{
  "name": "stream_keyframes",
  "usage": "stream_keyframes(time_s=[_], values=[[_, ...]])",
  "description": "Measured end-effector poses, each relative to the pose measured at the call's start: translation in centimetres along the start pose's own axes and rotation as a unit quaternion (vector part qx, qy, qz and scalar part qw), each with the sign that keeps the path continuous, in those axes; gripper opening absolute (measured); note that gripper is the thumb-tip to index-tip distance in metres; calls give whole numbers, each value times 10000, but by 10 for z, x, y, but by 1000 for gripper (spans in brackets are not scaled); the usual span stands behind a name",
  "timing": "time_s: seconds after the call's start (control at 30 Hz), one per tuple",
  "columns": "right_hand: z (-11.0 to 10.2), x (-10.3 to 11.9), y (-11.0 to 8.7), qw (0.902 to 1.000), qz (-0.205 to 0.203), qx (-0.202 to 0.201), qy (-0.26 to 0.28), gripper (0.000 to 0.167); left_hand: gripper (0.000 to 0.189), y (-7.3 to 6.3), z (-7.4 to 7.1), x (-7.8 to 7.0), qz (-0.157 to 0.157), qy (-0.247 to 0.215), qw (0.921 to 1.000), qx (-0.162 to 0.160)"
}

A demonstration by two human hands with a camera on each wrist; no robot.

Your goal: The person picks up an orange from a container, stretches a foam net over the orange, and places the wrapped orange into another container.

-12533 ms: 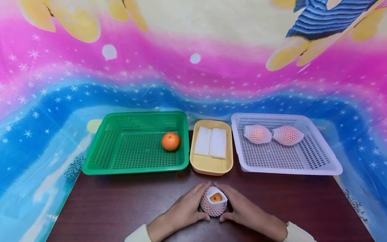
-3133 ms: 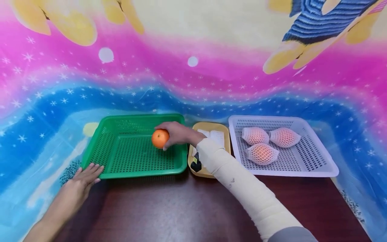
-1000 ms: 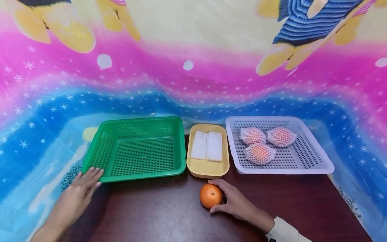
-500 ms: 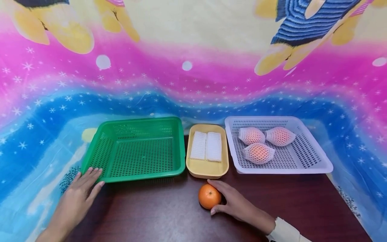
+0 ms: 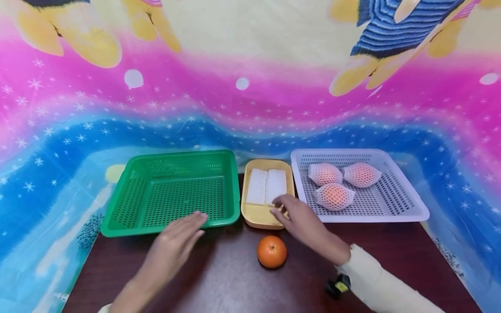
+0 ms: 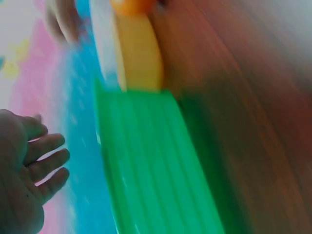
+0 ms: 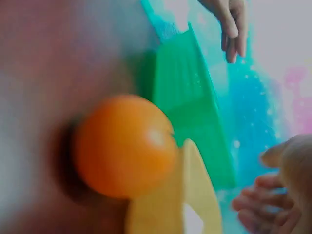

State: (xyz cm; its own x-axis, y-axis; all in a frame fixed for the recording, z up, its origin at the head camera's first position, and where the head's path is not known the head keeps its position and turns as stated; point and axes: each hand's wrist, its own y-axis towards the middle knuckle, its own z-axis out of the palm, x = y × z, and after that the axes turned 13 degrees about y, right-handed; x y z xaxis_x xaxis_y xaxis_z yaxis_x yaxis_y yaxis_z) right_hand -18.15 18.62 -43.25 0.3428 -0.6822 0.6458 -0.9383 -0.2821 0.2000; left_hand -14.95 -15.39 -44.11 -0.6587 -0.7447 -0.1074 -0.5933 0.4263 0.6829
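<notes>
An orange (image 5: 272, 252) sits on the table just in front of a yellow tray (image 5: 264, 221), and it looms large in the right wrist view. Two white foam net sleeves (image 5: 257, 187) lie side by side in that tray. My right hand (image 5: 303, 221) is over the tray's front right corner, its fingertips right at the near end of the right-hand sleeve, thumb and fingers parted. My left hand (image 5: 170, 248) hovers by the front rim of the green basket (image 5: 156, 230), fingers straight and holding nothing. The left wrist view is blurred and shows its spread fingers (image 6: 51, 161).
A pale lilac basket (image 5: 372, 218) stands at the right, with three net-wrapped fruits (image 5: 334, 197) in it. The yellow tray is set between the two baskets. Behind them hangs a colourful printed cloth (image 5: 219, 104). A dark device is strapped to my right wrist.
The orange went from the green basket to the table, and my right hand has since released it and reached forward to the tray. My left hand left the basket's corner and moved right.
</notes>
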Motion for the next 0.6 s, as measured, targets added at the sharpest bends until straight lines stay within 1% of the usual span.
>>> stream_keyframes(time_s=[0.07, 0.13, 0.2, 0.27, 0.33, 0.4, 0.47, 0.53, 0.6], values=[[-2, 1, 23, 9987, 303, 267, -316, 30, 29, 13, 14, -18, 142, -206, 9995, 191], [-4, 0, 46, 9934, 613, 681, -687, 37, 32, 24, 28, -35, 208, -337, 9983, 438], [-4, -2, 67, 9834, 981, 1144, -1008, 44, 35, 33, 41, -50, 281, -499, 9962, 651], [-5, -3, 85, 9706, 1362, 1551, -1235, 47, 35, 40, 54, -62, 322, -663, 9930, 920], [-4, -6, 99, 9590, 1713, 1812, -1346, 46, 35, 45, 66, -70, 364, -838, 9887, 1191], [-2, -9, 108, 9517, 1953, 1874, -1448, 44, 36, 50, 78, -74, 361, -886, 9838, 1517], [1, -13, 114, 9485, 2153, 1804, -1461, 40, 37, 52, 90, -75, 300, -839, 9790, 1836], [3, -17, 118, 9464, 2276, 1714, -1520, 38, 39, 54, 100, -75, 285, -685, 9738, 2149], [6, -22, 121, 9435, 2426, 1674, -1517, 39, 41, 54, 108, -75, 403, -347, 9700, 2374]])
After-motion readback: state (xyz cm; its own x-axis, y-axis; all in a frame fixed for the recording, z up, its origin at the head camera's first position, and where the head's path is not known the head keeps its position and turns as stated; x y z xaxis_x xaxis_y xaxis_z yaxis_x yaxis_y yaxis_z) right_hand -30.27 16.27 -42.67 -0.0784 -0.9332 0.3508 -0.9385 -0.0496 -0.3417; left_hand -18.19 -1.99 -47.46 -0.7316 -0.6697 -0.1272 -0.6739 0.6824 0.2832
